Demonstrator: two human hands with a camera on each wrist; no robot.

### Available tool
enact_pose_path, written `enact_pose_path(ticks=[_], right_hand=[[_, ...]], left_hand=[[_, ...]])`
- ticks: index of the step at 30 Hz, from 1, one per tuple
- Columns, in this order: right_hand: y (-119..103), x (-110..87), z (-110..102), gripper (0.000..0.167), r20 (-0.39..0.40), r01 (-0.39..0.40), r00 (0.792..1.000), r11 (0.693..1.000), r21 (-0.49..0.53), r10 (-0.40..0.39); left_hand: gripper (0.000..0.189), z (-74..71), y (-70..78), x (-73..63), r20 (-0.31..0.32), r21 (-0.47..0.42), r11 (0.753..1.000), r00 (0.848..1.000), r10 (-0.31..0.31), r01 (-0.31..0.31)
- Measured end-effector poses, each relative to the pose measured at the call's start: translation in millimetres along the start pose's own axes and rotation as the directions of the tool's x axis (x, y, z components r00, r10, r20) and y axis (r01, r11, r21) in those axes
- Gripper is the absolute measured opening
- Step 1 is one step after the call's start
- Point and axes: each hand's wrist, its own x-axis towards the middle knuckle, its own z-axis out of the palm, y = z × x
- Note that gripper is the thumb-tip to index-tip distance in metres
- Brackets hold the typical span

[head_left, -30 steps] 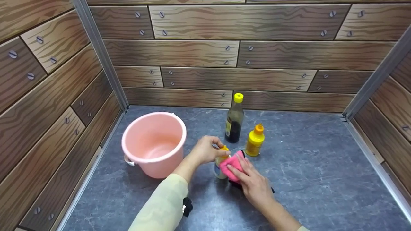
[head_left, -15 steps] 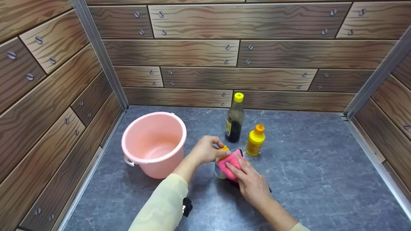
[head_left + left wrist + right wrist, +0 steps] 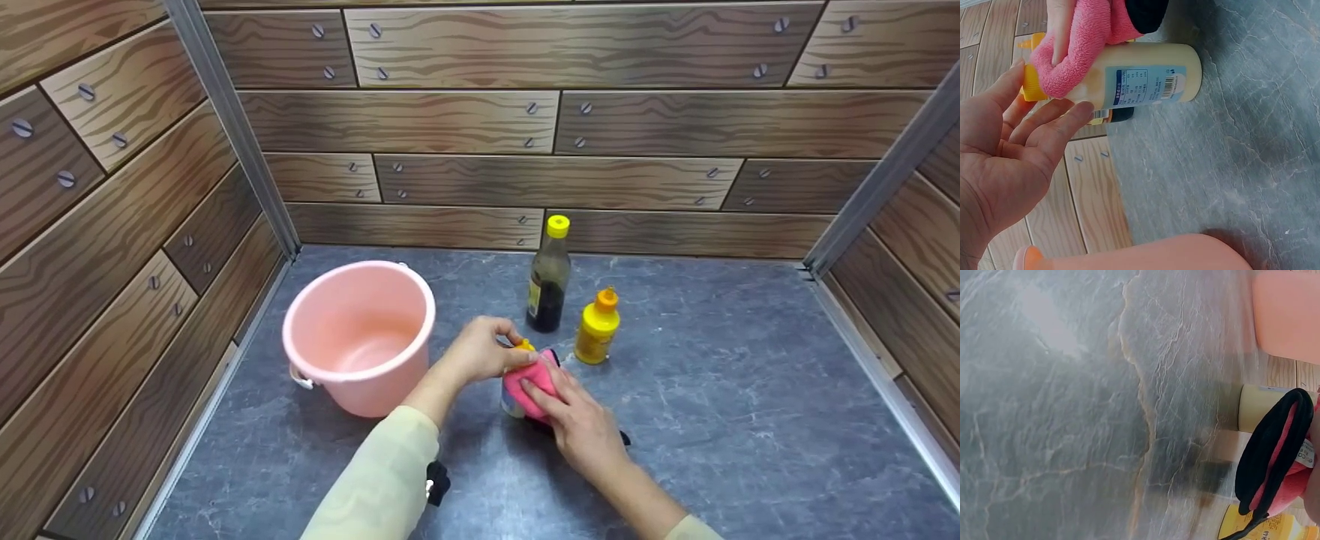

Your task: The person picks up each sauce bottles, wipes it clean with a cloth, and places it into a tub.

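A squeeze bottle (image 3: 1151,53) with cream-coloured contents, a blue label and a yellow cap (image 3: 1032,84) stands upright on the grey tabletop. My left hand (image 3: 484,349) pinches its cap between thumb and fingers. Folded over the bottle's upper side is a pink cloth (image 3: 531,386) with black edging. My right hand (image 3: 589,435) holds this cloth against the bottle, its fingers spread along the fabric. The cloth hides much of the bottle in the head view. From the right wrist, the cloth's black edge (image 3: 1261,450) and the bottle's cream base show.
Left of the hands stands a pink bucket (image 3: 360,319) with its handle down. Behind the squeeze bottle are a dark sauce bottle (image 3: 550,277) with a yellow cap and a yellow bottle (image 3: 598,322) with an orange nozzle. Wood-patterned walls (image 3: 465,124) enclose the grey tabletop (image 3: 750,405).
My right hand and the pink cloth have shifted slightly left, covering more of the squeeze bottle. The left hand stays at the cap.
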Motion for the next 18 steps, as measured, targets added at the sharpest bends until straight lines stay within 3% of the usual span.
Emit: enact_pose_path(ticks=[18], right_hand=[[2.1,-2.8,8.4,0.063,-0.040,-0.013,0.999,1.000,0.025,0.014]], left_hand=[[0.019,0.2,-1.5,0.1,0.014,-0.022,0.999,1.000,-0.024,0.024]])
